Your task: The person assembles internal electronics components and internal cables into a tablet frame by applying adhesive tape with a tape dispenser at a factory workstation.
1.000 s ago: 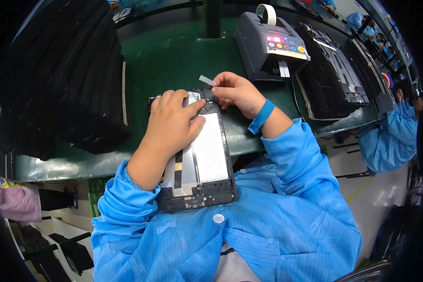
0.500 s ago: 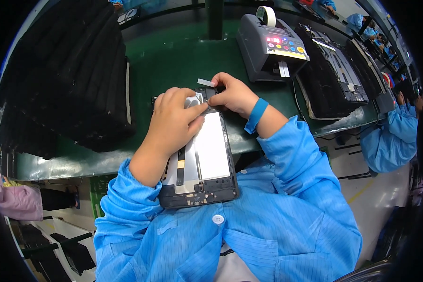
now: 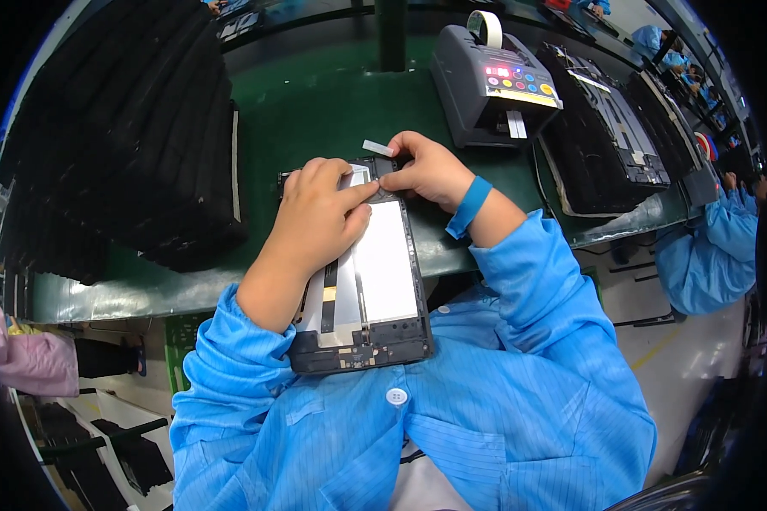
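An opened tablet (image 3: 389,271) lies with its inner side up, resting on the green bench's edge and against my body. It has a black frame, a white panel and silver plates. Over its upper left part my left hand (image 3: 320,204) is closed, gripping the left side, its index finger reaching across to the upper right. My right hand (image 3: 428,173) is at the upper right corner, thumb on the tablet. A short pale tape strip (image 3: 377,148) sticks out from its index fingertip, past the tablet's top edge. The underside of both hands is hidden.
A grey tape dispenser (image 3: 496,85) with lit buttons stands beyond my right hand, a tape piece at its mouth. Black foam stacks rise at the left (image 3: 145,145) and right (image 3: 562,153), the right one carrying another opened tablet (image 3: 618,123). Co-workers sit farther off.
Both hands keep nearly the same place on the tablet. The tape strip and my right hand have shifted very slightly right; the view has moved a little.
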A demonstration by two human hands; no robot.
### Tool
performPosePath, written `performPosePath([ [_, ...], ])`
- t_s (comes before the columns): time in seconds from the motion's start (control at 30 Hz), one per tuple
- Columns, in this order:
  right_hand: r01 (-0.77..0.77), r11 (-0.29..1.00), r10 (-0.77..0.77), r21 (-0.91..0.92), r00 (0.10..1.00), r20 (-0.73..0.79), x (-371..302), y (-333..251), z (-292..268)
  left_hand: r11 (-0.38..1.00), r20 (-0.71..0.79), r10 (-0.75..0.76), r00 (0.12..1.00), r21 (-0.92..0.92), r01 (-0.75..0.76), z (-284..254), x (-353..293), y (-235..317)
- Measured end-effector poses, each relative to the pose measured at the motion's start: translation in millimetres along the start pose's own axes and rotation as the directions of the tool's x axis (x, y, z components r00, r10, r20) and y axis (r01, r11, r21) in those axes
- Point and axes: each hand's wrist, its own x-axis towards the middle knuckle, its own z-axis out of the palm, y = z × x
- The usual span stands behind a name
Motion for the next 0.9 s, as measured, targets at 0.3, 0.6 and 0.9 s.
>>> performPosePath([
  [0.3,0.303,0.925,-0.254,-0.227,0.941,0.222,-6.3,-11.3,-21.5,0.993,0.034,-0.067,0.997,-0.099,0.070,1.5,2.3,-5.2],
  [0.6,0.288,0.804,-0.094,-0.520,0.925,0.367,7.7,-24.7,-18.4,0.969,0.093,-0.139,0.986,-0.193,0.154,-0.3,3.6,-8.3],
  [0.9,0.253,0.770,-0.104,-0.586,0.956,0.276,4.9,-24.5,-10.6,0.944,0.141,-0.184,0.973,-0.251,0.215,-0.3,7.2,-10.6],
])
